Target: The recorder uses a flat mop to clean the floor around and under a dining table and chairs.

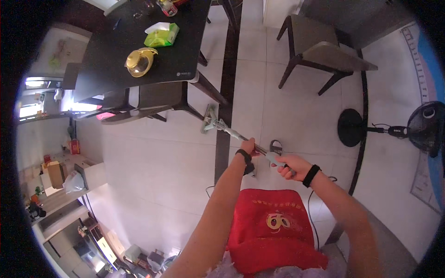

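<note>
Both of my hands grip the pole of a floor mop (232, 132), which slants away from me to the left. My left hand (249, 147) is closed around the metal part of the shaft. Behind it, my right hand (293, 167) holds the pale grip near the pole's end. The flat mop head (209, 119) rests on the tiled floor, close to a leg of a dining chair and by the dark floor strip (224, 146). Black bands circle both wrists. A red apron (271, 226) with a printed cartoon face covers my front.
A black dining table (114, 76) holds a glass teapot (139, 63) and a green tissue pack (161, 34). One chair (160, 95) is tucked at it; another chair (314, 38) stands at right. A standing fan (351, 128) and a loose cable (310, 205) are to my right.
</note>
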A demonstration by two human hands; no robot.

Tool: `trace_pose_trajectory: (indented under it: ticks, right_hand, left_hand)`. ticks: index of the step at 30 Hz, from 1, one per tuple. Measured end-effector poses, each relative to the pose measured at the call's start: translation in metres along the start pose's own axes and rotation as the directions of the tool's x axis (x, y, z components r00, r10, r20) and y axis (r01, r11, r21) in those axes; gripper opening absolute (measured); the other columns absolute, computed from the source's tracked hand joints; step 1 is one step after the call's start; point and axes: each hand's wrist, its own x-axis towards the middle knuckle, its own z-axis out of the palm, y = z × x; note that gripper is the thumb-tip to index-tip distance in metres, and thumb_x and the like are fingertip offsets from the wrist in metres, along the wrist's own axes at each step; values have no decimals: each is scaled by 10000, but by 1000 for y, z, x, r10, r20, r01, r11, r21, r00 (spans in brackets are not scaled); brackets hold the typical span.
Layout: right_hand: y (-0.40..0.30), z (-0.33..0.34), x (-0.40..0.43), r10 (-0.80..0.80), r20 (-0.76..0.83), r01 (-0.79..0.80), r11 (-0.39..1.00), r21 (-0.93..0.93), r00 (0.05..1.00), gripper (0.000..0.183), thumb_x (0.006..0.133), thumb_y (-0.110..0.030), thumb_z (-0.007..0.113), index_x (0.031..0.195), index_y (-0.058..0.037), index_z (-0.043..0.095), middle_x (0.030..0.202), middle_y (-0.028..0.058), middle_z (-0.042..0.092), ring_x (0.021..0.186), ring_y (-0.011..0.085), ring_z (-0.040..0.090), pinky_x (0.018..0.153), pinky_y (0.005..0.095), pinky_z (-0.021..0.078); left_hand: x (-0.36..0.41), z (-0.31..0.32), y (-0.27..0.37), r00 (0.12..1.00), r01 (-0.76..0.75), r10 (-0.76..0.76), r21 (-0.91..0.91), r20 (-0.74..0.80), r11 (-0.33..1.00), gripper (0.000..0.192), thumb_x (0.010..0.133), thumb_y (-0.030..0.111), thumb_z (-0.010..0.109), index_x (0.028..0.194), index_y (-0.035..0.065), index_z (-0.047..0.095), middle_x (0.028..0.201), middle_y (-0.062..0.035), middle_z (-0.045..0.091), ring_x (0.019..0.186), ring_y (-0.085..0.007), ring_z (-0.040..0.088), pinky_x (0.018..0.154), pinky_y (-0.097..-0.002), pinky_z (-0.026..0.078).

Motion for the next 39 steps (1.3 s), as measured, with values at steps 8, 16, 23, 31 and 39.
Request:
trace_pose_trajectory:
  ticks: [8, 16, 23, 31, 39]
  right_hand:
    - [82, -74, -50, -75, -353, 106, 992, 71, 933, 228, 858, -297, 450, 851, -70, 468, 584, 12, 427, 414, 59, 355, 318, 177, 263]
    - [163, -121, -131, -65, -374, 28, 994, -102, 925, 210, 865, -306, 429, 868, -96, 435, 552, -4, 419, 421, 77, 376, 338, 191, 284]
    - [124, -79, -165, -3, -213, -4, 999, -33, 977, 163, 856, -261, 454, 883, -99, 452, 604, 8, 432, 445, 76, 381, 364, 197, 311]
    - [102, -28, -121, -61, -39, 72, 921, 382, 997, 301, 877, -309, 409, 967, -23, 424, 621, -11, 348, 439, 38, 306, 342, 155, 258]
    - [90, -17, -40, -92, 88, 24, 812, 583, 992, 316, 873, -271, 418, 1054, -12, 401, 634, -9, 315, 447, 47, 297, 359, 155, 249]
  left_hand:
    - [20, 99, -107, 924, 165, -299, 459, 236, 873, 360, 839, 337, 366, 883, 22, 533, 828, -167, 600, 741, -304, 576, 711, -401, 454]
    - [-5, 156, -199, 586, -804, -280, 588, 760, -86, 241, 826, 211, 338, 882, 35, 491, 798, -194, 559, 729, -363, 554, 624, -458, 439]
    - [-62, 151, -159, 939, -242, -110, 852, 327, 464, 537, 742, 407, 395, 940, -69, 543, 980, -284, 522, 934, -365, 511, 829, -376, 396]
    - [-58, 109, -58, 937, -346, 191, 851, 292, 395, 442, 767, 318, 509, 828, -120, 519, 836, -248, 567, 745, -289, 595, 665, -378, 478]
    - [-45, 77, -8, 995, -100, 89, 606, 48, 789, 280, 769, 211, 499, 870, -46, 541, 795, -165, 593, 593, -285, 596, 490, -384, 509]
